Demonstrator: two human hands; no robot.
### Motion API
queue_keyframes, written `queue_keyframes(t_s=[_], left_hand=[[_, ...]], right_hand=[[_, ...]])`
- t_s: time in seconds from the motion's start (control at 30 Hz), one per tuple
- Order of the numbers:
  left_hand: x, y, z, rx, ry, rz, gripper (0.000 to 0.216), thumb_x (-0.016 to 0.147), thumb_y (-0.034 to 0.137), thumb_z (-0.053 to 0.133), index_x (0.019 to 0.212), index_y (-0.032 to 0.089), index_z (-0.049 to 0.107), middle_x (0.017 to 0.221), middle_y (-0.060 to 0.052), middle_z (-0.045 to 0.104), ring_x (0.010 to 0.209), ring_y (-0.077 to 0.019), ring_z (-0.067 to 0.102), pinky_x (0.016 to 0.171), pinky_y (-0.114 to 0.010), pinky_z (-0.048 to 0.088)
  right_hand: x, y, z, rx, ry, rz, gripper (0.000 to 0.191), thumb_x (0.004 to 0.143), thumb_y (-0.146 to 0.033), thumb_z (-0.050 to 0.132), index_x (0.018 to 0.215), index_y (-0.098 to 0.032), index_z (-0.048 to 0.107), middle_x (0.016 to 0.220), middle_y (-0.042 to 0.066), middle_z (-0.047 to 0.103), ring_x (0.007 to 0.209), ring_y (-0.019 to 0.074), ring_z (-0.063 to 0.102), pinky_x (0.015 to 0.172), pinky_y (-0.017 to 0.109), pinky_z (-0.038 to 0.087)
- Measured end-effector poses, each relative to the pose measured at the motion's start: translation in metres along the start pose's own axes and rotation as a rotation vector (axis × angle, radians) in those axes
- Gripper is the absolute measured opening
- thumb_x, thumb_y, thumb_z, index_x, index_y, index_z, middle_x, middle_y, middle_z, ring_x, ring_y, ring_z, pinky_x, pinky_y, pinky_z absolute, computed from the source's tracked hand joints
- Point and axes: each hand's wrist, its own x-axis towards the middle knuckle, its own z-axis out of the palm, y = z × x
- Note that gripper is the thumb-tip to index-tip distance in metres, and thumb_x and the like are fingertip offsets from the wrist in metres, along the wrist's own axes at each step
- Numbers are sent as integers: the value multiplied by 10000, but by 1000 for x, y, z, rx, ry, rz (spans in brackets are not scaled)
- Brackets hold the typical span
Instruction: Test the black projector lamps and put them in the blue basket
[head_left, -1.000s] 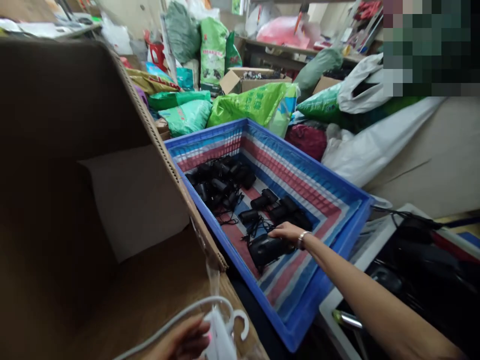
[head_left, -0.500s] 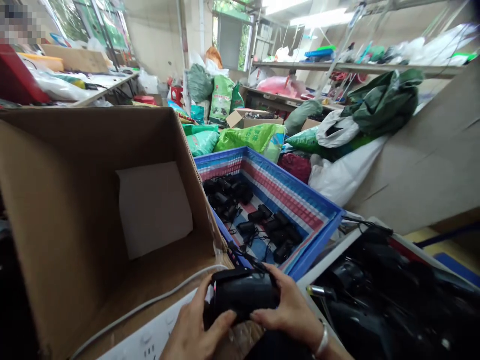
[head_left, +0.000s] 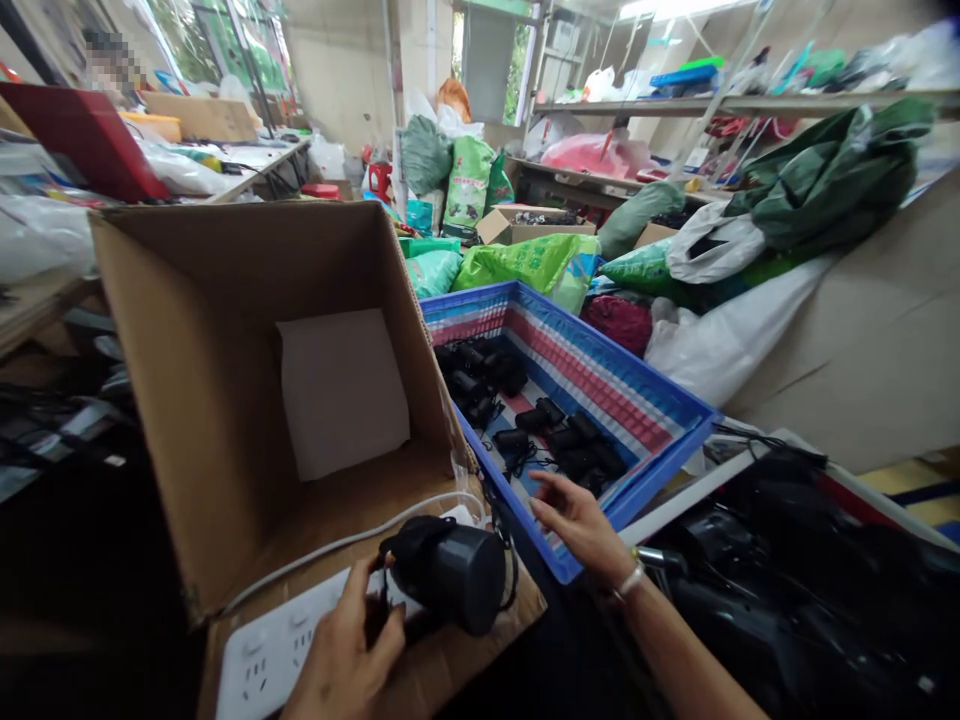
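Note:
My left hand [head_left: 341, 645] grips the end of a black cylindrical device [head_left: 465, 575] with a thin black cord, thumb and fingers closed round it. The device lies tilted just above a white power strip [head_left: 259, 655]. My right hand [head_left: 574, 520] is off the device, over the near side of a blue plastic crate [head_left: 551, 560]. Its fingers are apart and hold nothing. Inside the crate, on a striped lining, lie several small black cylindrical parts with cords [head_left: 581, 440].
A cardboard box [head_left: 150, 400] lies on its side at left, its opening towards me. A grey cable [head_left: 322, 555] runs along its front. At right, a white-edged bin holds black glossy parts [head_left: 780, 600]. Filled sacks [head_left: 517, 262] stand behind the crate.
My right hand has let go of the black device and moved right, over the crate edge. My left hand keeps the device, now turned with its round end facing right. The view has shifted left.

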Motion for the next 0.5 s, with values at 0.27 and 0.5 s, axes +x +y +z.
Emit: queue_keyframes(t_s=[0.27, 0.5], left_hand=[[-6, 9, -17, -455, -264, -148, 367, 784, 424, 534, 1031, 220, 356, 582, 51, 560, 432, -129, 520, 473, -244, 430], [-7, 16, -34, -608, -182, -159, 407, 750, 378, 634, 1031, 221, 386, 674, 19, 616, 446, -121, 564, 474, -249, 480]], right_hand=[[34, 31, 38, -225, -15, -118, 388, 666, -232, 669, 1047, -162, 654, 875, 50, 534, 743, 160, 543, 692, 287, 468], [44, 21, 26, -287, 145, -95, 223, 783, -340, 501, 686, -172, 612, 665, 39, 537, 624, 172, 520, 596, 265, 422]])
